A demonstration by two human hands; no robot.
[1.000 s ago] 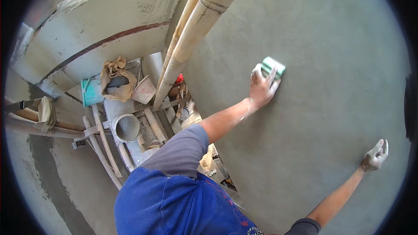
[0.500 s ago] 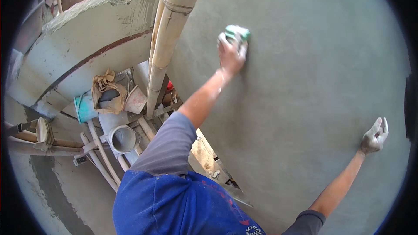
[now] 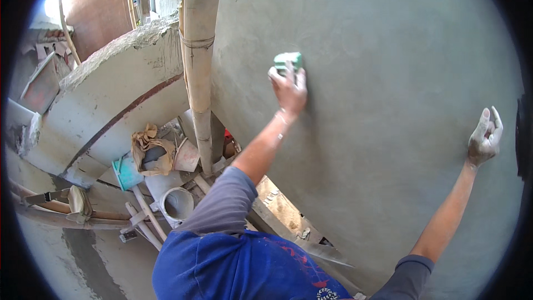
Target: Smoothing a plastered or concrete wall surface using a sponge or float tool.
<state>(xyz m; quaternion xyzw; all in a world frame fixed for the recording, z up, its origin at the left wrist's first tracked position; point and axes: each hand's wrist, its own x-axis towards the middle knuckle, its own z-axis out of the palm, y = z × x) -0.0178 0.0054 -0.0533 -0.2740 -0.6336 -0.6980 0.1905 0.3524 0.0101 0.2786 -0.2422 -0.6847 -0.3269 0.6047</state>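
Note:
My left hand (image 3: 291,91) is closed around a pale green block that looks like a sponge (image 3: 288,61). It presses the sponge to a smooth grey plastered wall (image 3: 377,78), with the arm stretched out and upward. Over on the right, my right hand (image 3: 484,138) is raised at the wall, its fingers coated with whitish plaster. Thumb and a finger point up while the others curl, and I see nothing held there; whether it touches the wall is hard to tell.
A thick bamboo pole (image 3: 198,66) stands left of the wall. Below it are a grey bucket (image 3: 179,204), a turquoise bucket (image 3: 127,173), a crumpled paper bag (image 3: 149,140) and wooden poles. A curved concrete ledge (image 3: 125,105) runs behind them.
The view has tilted, so the pole and buckets sit differently. In the picture, my left hand with the sponge has shifted down and left, while my right hand has risen.

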